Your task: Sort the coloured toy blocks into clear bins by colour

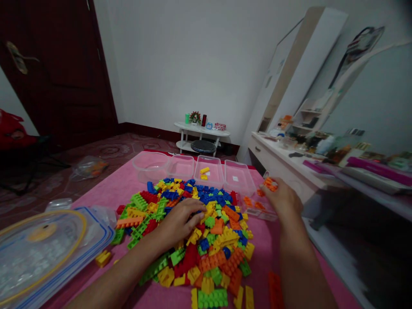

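Observation:
A mixed pile of plastic building bricks (225,235) in red, blue, yellow, green and orange covers the middle of the pink cloth. My left hand (183,219) rests on the pile, its fingers and thumb slightly apart beside yellow bricks (210,210). On the right, my right hand (283,197) is closed around several small orange bricks (270,184). It is held just above the edge of a clear plastic box (265,214), inside which more orange bricks (258,205) lie. The undersides of the left fingers are hidden.
Behind the pile stand a round clear tub (151,174) and several clear boxes (238,174); one box (209,161) holds yellow bricks (204,173). A zip bag (64,253) lies at the left edge. A cluttered dresser (283,159) stands close on the right.

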Available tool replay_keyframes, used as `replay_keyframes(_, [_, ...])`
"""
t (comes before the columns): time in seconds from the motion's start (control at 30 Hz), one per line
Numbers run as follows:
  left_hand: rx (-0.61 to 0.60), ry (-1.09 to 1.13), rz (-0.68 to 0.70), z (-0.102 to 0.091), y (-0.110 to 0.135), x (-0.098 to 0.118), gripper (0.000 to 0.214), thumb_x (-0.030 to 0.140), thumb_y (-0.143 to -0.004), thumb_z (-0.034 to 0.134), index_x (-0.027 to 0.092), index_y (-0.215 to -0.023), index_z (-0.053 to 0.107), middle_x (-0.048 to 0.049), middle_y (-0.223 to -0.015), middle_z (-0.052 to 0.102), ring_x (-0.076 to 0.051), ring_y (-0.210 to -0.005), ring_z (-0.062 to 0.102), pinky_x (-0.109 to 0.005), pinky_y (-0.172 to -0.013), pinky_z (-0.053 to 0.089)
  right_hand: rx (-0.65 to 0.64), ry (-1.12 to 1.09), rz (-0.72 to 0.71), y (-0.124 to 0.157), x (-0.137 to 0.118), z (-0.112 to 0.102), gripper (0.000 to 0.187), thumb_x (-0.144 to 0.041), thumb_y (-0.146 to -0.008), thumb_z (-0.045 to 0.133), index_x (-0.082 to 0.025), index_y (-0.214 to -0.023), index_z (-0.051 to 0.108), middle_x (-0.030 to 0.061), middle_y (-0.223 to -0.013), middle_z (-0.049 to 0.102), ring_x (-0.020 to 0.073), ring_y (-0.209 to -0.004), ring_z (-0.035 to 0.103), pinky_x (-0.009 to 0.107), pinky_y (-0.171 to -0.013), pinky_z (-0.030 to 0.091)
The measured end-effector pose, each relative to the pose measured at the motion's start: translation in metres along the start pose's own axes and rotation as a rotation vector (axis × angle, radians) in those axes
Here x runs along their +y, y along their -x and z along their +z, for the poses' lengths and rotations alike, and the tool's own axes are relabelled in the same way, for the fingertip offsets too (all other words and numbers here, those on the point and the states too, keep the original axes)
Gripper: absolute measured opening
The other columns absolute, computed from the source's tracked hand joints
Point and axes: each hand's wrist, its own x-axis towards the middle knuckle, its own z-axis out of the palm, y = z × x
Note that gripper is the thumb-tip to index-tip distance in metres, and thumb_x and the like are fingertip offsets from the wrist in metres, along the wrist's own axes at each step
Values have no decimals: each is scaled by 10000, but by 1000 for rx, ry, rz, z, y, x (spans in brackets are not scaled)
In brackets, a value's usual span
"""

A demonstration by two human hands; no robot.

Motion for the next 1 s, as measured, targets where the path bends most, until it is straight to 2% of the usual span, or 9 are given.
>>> replay_keyframes(0.17, [-76,-67,-7,-1,7,4,466,446,-866,532,262,-1293,552,-88,-1385,493,-239,-1261,456,-400,-1070,353,-64,-141,-236,7,-21,15,406,-360,-757,592,-213,-1133,629,93,-1023,657,215,-859,615,310,-706,433])
replay_keyframes(0.27, [-110,-75,22,1,8,3,402,402,-871,534,284,-1250,592,-80,-1335,544,-235,-1228,491,-393,-1047,375,-345,-210,-402,19,-40,25,270,-188,-719,573,-210,-965,683,43,-908,689,171,-806,625,254,-683,429])
replay_keyframes(0.37, [-97,-57,40,1,5,2,340,326,-860,555,265,-1184,639,-70,-1251,613,-222,-1170,539,-365,-1015,403,-542,-56,-510,35,-54,34,359,-122,-620,615,-205,-962,685,49,-911,696,194,-834,632,248,-663,421])
replay_keyframes(0.47, [-101,-18,67,0,2,2,294,228,-865,523,240,-1117,672,-53,-1147,673,-198,-1101,583,-334,-983,424,-540,109,-535,47,-61,39,480,-121,-582,639,-206,-1054,664,94,-995,694,250,-907,632,279,-680,418])
replay_keyframes(0.6, [-74,-10,33,0,0,2,308,163,-864,484,233,-1085,686,-46,-1086,699,-186,-1031,616,-313,-934,454,-547,150,-541,49,-61,33,362,-133,-595,618,-209,-940,694,104,-957,706,264,-872,642,279,-635,395])
replay_keyframes(0.7, [6,-56,-54,0,2,-1,350,167,-868,470,227,-1168,642,-58,-1142,678,-196,-1039,617,-326,-933,463,-573,116,-525,45,-59,20,259,-170,-612,617,-220,-852,697,52,-818,704,202,-716,627,251,-569,354])
replay_keyframes(0.8, [92,-103,-108,0,3,-5,409,116,-840,467,219,-1208,612,-63,-1171,660,-196,-1067,605,-338,-968,451,-652,-17,-637,46,-60,9,256,-174,-598,629,-230,-837,699,3,-748,678,155,-651,586,224,-540,339])
replay_keyframes(0.9, [143,-182,-81,-2,2,-6,450,42,-769,479,217,-1144,656,-75,-1233,612,-209,-1164,541,-358,-1023,412,-798,-120,-784,55,-68,6,349,-154,-571,655,-246,-901,721,-15,-783,678,151,-675,584,212,-553,370])
replay_keyframes(1.0, [144,-226,-71,-5,1,-2,392,65,-763,507,208,-1077,692,-93,-1270,573,-228,-1202,505,-375,-1036,401,-819,-98,-801,67,-78,8,476,-153,-529,717,-289,-985,727,1,-939,692,197,-828,612,240,-677,426])
